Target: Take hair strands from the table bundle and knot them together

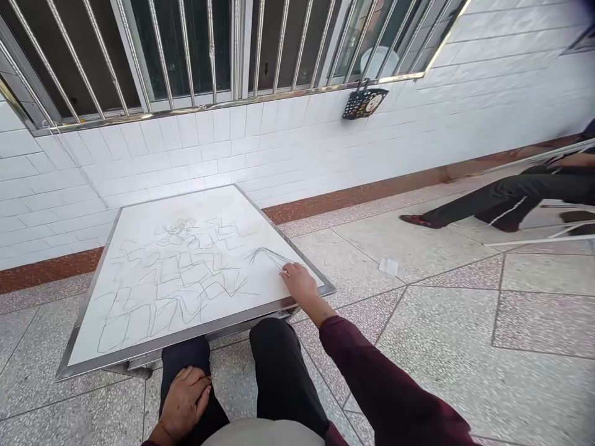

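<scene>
Bench [195, 333], stiff, steel-rimmed, was touched by the curled right hand [297, 285], grip unclear; left hand [183, 402] was rested, released, on a thigh [183, 356].

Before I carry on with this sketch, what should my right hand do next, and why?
Probably draw a short stroke back toward the middle, away from the steel rim of the table. Your right hand sits at the end of the fan of thin dark lines, close to that rim, so a stroke outward would soon run off.
</scene>
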Demonstrator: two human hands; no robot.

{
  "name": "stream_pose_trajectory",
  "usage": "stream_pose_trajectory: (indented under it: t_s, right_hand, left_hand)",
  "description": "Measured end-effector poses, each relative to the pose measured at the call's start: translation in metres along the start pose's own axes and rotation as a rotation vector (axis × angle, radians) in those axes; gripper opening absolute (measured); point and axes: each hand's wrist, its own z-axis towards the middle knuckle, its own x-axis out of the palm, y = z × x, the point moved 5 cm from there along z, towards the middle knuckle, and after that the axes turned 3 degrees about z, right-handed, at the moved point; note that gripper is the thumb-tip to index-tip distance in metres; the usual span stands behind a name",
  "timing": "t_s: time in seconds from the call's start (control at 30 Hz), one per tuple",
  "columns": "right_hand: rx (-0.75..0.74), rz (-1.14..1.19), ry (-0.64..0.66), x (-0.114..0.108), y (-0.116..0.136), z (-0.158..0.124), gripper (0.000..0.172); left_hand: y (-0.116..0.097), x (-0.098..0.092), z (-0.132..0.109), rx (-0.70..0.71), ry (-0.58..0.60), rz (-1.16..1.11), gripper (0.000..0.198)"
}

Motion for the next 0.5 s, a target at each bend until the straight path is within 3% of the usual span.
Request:
stream_pose_trajectory:
  t_s: [0.23, 0.5]
  right_hand:
    - [0.030, -0.083, 0.058, 0.004, -0.002, -0.002, 0.016]
    - [0.027, -0.004, 0.071, -0.003, 0.000, -0.031, 0.016]
  left_hand:
    - [-0.002, 0.002, 0.006, 0.017, -0.008, -0.006, 0.032]
    - [-0.008, 0.005, 0.010, 0.105, -0.007, 0.033, 0.025]
